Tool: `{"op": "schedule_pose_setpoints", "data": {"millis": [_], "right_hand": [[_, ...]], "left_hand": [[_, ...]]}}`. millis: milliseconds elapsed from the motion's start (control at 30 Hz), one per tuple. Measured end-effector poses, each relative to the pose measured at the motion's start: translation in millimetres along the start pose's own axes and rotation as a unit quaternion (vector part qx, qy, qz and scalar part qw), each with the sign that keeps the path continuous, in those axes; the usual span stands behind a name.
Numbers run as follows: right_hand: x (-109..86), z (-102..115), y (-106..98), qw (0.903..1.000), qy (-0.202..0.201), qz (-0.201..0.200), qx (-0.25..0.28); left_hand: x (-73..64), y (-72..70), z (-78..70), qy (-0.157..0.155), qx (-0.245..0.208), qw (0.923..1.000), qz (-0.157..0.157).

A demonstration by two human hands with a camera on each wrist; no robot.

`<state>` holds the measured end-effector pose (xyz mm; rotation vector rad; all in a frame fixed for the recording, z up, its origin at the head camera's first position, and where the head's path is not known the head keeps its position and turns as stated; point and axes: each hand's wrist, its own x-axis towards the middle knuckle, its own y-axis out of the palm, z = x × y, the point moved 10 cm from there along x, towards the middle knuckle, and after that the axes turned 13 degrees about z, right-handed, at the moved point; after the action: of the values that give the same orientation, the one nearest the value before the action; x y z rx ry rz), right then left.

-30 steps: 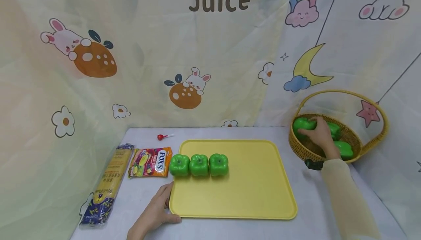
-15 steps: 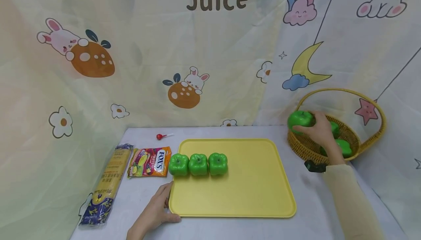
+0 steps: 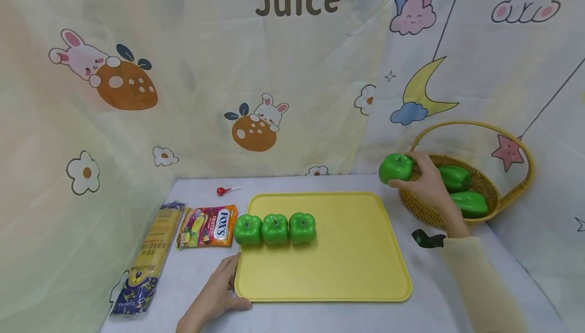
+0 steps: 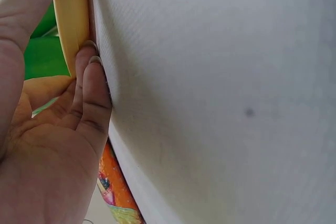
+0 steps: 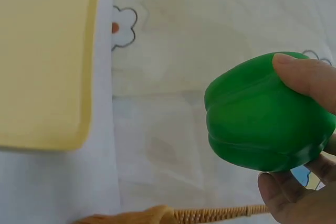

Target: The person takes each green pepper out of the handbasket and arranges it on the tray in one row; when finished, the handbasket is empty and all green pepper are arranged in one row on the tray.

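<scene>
My right hand [image 3: 428,183] holds a green bell pepper [image 3: 394,168] in front of the left rim of the wicker basket [image 3: 420,210]. In the right wrist view the thumb lies on one side of this pepper [image 5: 262,116] and fingers support it from below. Two more green peppers lie in the basket, one at the back [image 3: 454,177] and one nearer [image 3: 470,204]. My left hand [image 3: 212,292] rests at the front left corner of the yellow tray [image 3: 347,257], fingertips touching its edge. Three green peppers [image 3: 275,229] stand in a row on the tray's left side.
Left of the tray lies an orange-and-purple FOX'S candy bag [image 3: 207,226]. A long pasta packet [image 3: 148,259] lies farther left, and a red lollipop [image 3: 221,191] behind the bag. The basket's tall handle [image 3: 532,168] arches over it. A printed cloth [image 3: 320,94] hangs behind the table.
My right hand has lifted a green pepper out of the basket and carried it left past the rim. My left hand has stayed at the tray's corner.
</scene>
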<state>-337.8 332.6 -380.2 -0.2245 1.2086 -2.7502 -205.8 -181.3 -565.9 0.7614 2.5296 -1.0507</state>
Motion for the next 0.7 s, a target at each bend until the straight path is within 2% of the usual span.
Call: {"op": "schedule_pose_setpoints", "data": {"millis": [367, 700], "right_hand": [[-1.2, 35.3, 35.8, 0.9972, -0.074, 0.009, 0.012], [-6.5, 59.7, 59.9, 0.9941, -0.099, 0.029, 0.034]], "left_hand": [[-1.7, -0.1, -2.2, 0.002, 0.000, 1.0000, 0.002], [-0.3, 0.6, -1.3, 0.001, -0.001, 1.0000, 0.006]]}}
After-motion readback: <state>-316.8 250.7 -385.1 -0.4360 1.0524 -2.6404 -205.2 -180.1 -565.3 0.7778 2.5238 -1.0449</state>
